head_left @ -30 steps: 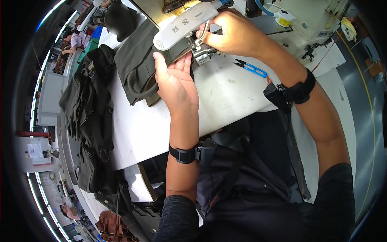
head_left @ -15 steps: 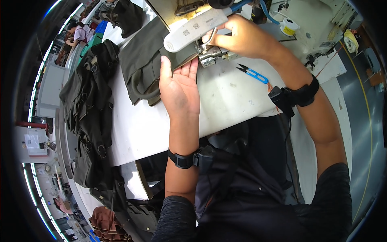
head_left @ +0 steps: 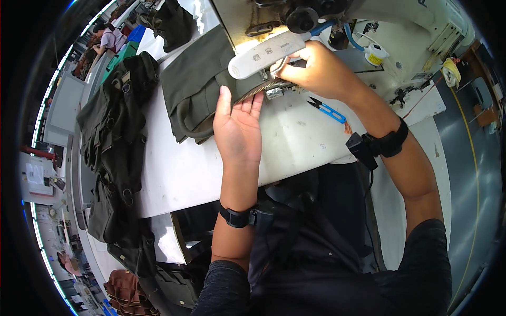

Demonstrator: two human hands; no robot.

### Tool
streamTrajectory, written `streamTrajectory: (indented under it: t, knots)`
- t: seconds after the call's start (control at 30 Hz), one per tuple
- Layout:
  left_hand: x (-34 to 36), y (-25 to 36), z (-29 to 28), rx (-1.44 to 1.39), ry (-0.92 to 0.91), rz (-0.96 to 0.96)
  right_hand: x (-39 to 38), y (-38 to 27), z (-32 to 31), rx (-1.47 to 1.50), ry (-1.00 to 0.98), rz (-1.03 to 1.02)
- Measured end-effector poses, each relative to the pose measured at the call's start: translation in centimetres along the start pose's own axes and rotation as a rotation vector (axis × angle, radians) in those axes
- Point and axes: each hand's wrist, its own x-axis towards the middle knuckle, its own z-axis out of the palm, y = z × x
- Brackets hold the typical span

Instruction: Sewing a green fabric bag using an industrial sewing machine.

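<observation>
A dark olive fabric bag [head_left: 197, 79] lies on the white table, its brass-toothed zipper [head_left: 255, 91] running under the head of a sewing machine [head_left: 316, 16]. My left hand [head_left: 238, 131] is palm up at the bag's near edge, thumb over the fabric and fingers tucked under the zipper edge, gripping it. Beside the needle area, my right hand [head_left: 321, 71] has thumb and fingertips closed over the zipper's end, next to a bent metal piece [head_left: 281, 64]. What exactly they pinch is hidden. A white lamp-like bar [head_left: 266, 55] covers part of the stitching spot.
Blue thread snips [head_left: 329, 111] lie right of the bag. More dark bags [head_left: 118, 116] are heaped along the left edge, and another [head_left: 171, 25] stands at the back. A brown bag [head_left: 129, 292] is lower left. A small white bottle [head_left: 375, 54] stands by the machine. A person [head_left: 110, 39] is far left.
The whole view has shifted a little, so machine, bag and snips sit slightly lower and mostly further right. Both hands keep nearly the same places at the bag and machine.
</observation>
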Motion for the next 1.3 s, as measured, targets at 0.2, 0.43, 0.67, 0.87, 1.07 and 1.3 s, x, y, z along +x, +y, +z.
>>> streamTrajectory:
  t: [0.2, 0.43, 0.67, 0.87, 1.07, 1.3]
  knots:
    - [-0.4, -0.1, -0.1, 0.01, -0.039, 0.005, -0.9, -1.5, 0.3, -0.03, 0.018, 0.078]
    - [-0.6, 0.0, -0.7, 0.04, -0.056, 0.017, -1.4, -1.2, 1.1, -0.081, 0.141, -0.053]
    - [-0.6, -2.2, 0.8, 0.139, 0.003, 0.122, -2.0, -2.4, 1.1, -0.103, 0.15, 0.01]
    - [2.6, -2.9, 0.7, 0.214, -0.028, 0.027, -2.2, -0.9, 1.2, -0.326, 0.341, -0.006]
    - [3.2, -2.9, 0.1, 0.236, -0.107, -0.022, 0.3, 0.8, 1.5, -0.779, 0.148, -0.031]
    - [4.9, -2.1, -1.0, 0.226, -0.203, -0.046, 3.0, 2.4, 3.6, -0.735, 0.037, 0.17]
